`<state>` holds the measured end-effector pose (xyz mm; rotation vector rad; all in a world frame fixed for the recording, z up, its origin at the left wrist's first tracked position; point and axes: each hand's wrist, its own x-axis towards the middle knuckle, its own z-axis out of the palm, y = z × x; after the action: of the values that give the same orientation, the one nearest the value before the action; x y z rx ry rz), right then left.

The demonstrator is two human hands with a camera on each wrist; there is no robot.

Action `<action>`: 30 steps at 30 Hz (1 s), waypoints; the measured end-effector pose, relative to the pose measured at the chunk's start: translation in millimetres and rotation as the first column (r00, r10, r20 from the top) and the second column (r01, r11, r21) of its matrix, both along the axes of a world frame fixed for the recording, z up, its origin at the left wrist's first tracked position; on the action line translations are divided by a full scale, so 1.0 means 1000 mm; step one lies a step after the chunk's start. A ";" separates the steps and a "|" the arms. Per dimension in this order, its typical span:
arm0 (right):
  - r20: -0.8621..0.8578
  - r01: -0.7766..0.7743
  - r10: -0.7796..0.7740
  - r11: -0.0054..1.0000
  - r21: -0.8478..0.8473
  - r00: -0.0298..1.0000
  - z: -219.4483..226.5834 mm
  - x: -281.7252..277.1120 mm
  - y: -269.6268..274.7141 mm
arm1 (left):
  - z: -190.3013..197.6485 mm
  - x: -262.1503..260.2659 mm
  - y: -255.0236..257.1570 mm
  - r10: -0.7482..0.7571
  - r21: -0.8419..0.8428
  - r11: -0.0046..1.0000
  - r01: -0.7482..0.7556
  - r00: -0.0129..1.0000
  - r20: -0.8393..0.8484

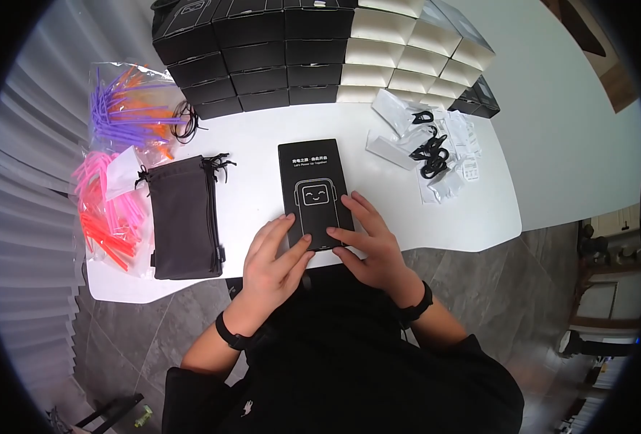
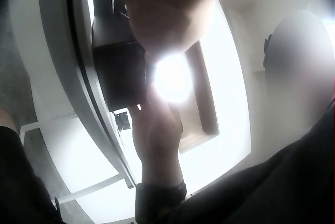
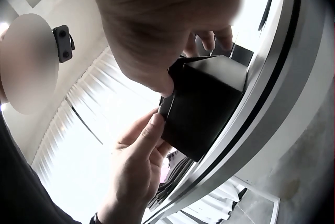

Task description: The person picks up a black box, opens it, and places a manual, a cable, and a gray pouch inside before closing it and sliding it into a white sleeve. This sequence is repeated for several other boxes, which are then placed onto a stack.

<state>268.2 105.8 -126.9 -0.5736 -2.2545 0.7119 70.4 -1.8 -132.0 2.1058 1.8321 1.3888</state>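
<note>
A flat black box (image 1: 313,163) with white print and a smiling robot drawing lies on the white table in front of me, its near end close to the table edge. My left hand (image 1: 268,262) grips its near left corner, fingers along the side and top. At the near right corner my right hand (image 1: 378,249) holds the box, fingers over the right side and top, thumb low at the near end. In the right wrist view the box's dark end (image 3: 201,111) shows between the two hands. Glare covers part of the left wrist view.
Stacked black boxes (image 1: 252,54) and white open-ended boxes (image 1: 400,43) line the back. Dark drawstring pouches (image 1: 184,220) lie left, beside plastic bags of purple and orange sticks (image 1: 129,108) and pink ones (image 1: 103,188). Black cables (image 1: 433,155) and white packets (image 1: 447,186) lie right.
</note>
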 end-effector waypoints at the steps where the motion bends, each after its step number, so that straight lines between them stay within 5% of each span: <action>1: -0.014 -0.006 0.006 1.000 0.000 1.000 -0.002 0.000 -0.001 | 0.000 0.000 0.000 0.001 0.002 1.000 -0.001 1.000 0.001; 13: -0.077 0.035 -0.037 0.999 -0.035 0.996 -0.016 -0.002 -0.010 | 0.003 0.005 -0.005 0.027 -0.049 0.998 -0.029 0.999 -0.024; 16: -0.134 0.042 -0.065 0.985 -0.168 0.989 -0.023 -0.004 -0.011 | 0.000 0.004 -0.004 0.017 -0.066 0.998 -0.014 0.998 0.055; 19: -0.117 0.164 -0.230 0.897 -0.410 0.966 -0.020 -0.010 -0.018 | -0.004 0.008 -0.001 0.117 -0.166 0.985 -0.054 0.910 0.397; 20: -0.157 0.207 -0.301 0.876 -0.436 0.941 -0.022 -0.013 -0.021 | -0.001 0.005 0.002 0.119 -0.158 0.985 -0.070 0.938 0.325; 22: 0.008 0.245 -0.261 0.892 -0.380 0.965 -0.031 -0.011 -0.019 | -0.008 0.012 0.004 0.203 -0.277 0.961 -0.013 0.712 0.672; 25: -0.004 0.179 -0.202 0.878 -0.443 0.979 -0.014 -0.013 -0.018 | -0.011 0.006 0.005 0.158 -0.358 0.913 0.196 0.639 0.753; 29: -0.149 0.048 -0.206 0.724 -0.688 0.967 0.029 -0.005 -0.022 | 0.021 0.017 0.003 0.092 -0.266 0.947 0.177 0.646 0.757; 30: -0.191 0.036 -0.213 0.752 -0.658 0.958 0.043 0.001 -0.021 | 0.033 0.021 0.006 0.022 -0.209 0.957 0.203 0.665 0.747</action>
<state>269.2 84.9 -84.3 -0.8915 -1.6684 1.4324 90.9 4.3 -98.9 1.1722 1.4212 1.5279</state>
